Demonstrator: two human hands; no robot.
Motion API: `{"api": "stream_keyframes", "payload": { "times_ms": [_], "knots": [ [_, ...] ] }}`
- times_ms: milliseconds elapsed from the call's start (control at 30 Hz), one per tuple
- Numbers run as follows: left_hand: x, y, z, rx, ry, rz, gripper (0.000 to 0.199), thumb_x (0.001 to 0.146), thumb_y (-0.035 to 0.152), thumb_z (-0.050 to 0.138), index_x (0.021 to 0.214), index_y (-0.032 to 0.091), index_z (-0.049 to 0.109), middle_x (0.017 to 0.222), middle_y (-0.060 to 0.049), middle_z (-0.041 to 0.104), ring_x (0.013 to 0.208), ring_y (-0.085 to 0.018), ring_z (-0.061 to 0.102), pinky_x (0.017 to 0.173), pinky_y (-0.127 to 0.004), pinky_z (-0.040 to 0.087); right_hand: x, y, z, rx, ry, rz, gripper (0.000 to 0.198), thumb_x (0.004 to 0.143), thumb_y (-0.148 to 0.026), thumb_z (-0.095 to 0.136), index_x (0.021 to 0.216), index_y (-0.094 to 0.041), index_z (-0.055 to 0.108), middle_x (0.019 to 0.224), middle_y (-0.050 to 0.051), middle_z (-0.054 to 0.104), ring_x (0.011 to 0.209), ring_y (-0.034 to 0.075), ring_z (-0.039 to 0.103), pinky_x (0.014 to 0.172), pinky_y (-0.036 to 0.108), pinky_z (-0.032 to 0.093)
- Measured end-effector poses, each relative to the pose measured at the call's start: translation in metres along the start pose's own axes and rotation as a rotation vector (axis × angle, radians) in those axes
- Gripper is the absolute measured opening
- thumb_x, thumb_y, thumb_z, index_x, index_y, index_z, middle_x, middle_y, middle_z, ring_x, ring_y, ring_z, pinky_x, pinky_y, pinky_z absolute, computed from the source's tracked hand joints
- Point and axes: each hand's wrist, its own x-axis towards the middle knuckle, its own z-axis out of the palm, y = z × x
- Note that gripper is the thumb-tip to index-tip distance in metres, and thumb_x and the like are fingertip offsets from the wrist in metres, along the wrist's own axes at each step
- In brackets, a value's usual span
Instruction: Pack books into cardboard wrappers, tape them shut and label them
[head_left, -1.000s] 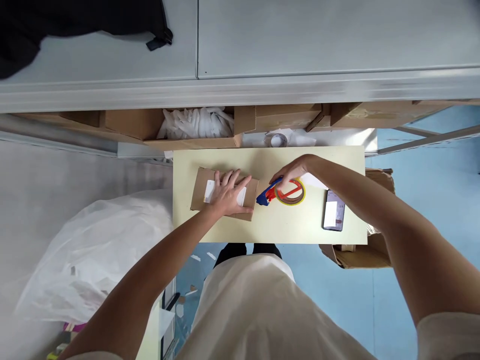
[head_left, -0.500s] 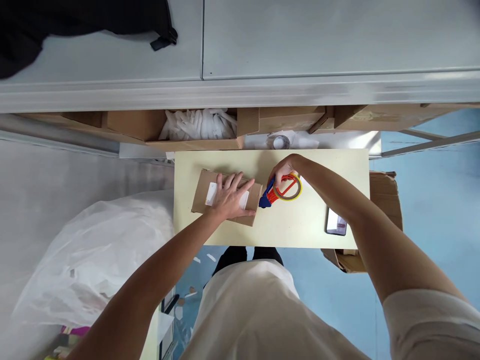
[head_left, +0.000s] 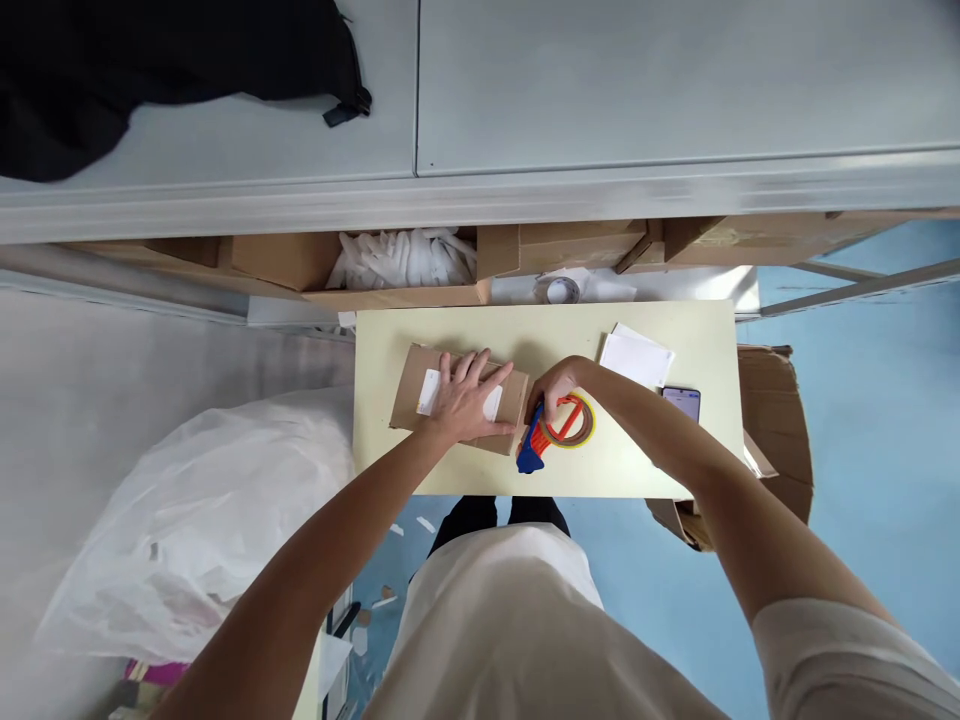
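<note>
moderately bright | soft shadows on table (head_left: 600, 475) | pale floor (head_left: 885, 420) sheen | wide-angle edge stretching

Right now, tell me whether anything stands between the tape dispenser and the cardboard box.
Nothing visible: the right hand holds the tape dispenser beside the cardboard box, whose top the left hand partly covers. The papers and phone lie to the right.

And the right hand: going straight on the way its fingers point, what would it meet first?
Probably the cardboard box, at its nearest end; the right hand points that way, though whether they already touch is unclear.
</note>
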Motion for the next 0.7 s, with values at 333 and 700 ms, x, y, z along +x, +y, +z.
{"api": "stream_keyframes", "payload": {
  "times_ms": [333, 700],
  "knots": [
    [-0.008, 0.012, 0.005, -0.095, 0.087, -0.143, 0.095, 0.071, 0.069, 0.055, 0.149, 0.023, 0.023, 0.156, -0.019, 0.014, 0.140, -0.042, 0.015, 0.107, -0.066, 0.004, -0.168, -0.045, 0.042, 0.201, 0.302, -0.141, 0.059, 0.069, -0.037, 0.073, 0.124, -0.020, 0.062, 0.122, 0.006, 0.064, 0.111, 0.026, 0.060, 0.100, 0.038, 0.042],
    [-0.080, -0.059, 0.007, -0.352, 0.225, -0.597, 0.082, 0.082, 0.040, 0.053, 0.147, 0.004, 0.018, 0.152, -0.029, 0.017, 0.139, -0.042, 0.021, 0.103, -0.058, 0.032, -0.221, -0.150, 0.129, -0.184, 1.155, -0.663, 0.052, 0.082, -0.032, 0.064, 0.132, -0.030, 0.051, 0.137, 0.007, 0.052, 0.123, 0.024, 0.052, 0.098, 0.039, 0.045]
  ]
}}
